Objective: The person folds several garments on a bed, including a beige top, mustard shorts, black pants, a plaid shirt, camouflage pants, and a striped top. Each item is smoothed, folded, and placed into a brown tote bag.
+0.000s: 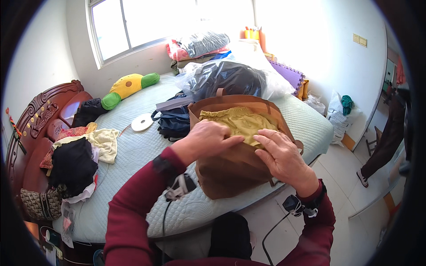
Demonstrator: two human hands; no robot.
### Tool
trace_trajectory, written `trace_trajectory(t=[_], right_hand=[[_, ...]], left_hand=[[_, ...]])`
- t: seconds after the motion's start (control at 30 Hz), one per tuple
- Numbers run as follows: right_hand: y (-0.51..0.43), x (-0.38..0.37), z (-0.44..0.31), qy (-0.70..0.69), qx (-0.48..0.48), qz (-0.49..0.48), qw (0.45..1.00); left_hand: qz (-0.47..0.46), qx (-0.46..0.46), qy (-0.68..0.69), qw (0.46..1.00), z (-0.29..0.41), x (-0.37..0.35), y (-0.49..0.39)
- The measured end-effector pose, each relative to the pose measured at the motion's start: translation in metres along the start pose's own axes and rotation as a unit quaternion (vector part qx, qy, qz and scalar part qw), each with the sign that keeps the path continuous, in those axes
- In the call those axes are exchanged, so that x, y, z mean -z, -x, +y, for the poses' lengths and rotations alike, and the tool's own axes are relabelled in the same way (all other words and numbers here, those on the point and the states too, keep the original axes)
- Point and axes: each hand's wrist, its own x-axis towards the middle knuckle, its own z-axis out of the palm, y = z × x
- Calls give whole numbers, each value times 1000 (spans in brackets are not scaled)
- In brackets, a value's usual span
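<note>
A large brown fabric bag (233, 173) stands open-mouthed at the near edge of the bed, tilted towards me. Inside its mouth lies a yellow garment (248, 123) with a gathered elastic waistband. My left hand (209, 138) is at the bag's near left rim, fingers curled against the garment and thumb pointing right. Its curled fingertips are hidden, so its grip is unclear. Over the near right rim bends my right hand (283, 156), its fingertips by the garment and its thumb lower. Whether it pinches the cloth or rim is not plain.
The bed (133, 179) also carries a dark blue bag (174, 121), a white reel (142, 122), a black garment (74, 166) on other clothes and a plastic-wrapped dark bundle (229, 78). Cables hang from devices on both wrists. A person's leg (382, 139) shows at the right.
</note>
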Motion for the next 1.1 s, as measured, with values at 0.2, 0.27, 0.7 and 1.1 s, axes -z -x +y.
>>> trace_trajectory(t=[0.2, 0.27, 0.7, 1.1], right_hand=[[-7, -2, -3, -28, -98, -196, 975], [-4, -3, -18, 70, -16, -37, 997], [24, -189, -133, -286, 77, -67, 953], [21, -357, -174, -283, 37, -115, 951]], left_hand=[[70, -128, 10, 989, -12, 5, 103], [160, -160, 10, 974, -13, -5, 122], [349, 160, 160, 910, -115, -76, 296], [552, 474, -63, 683, -262, -30, 557]])
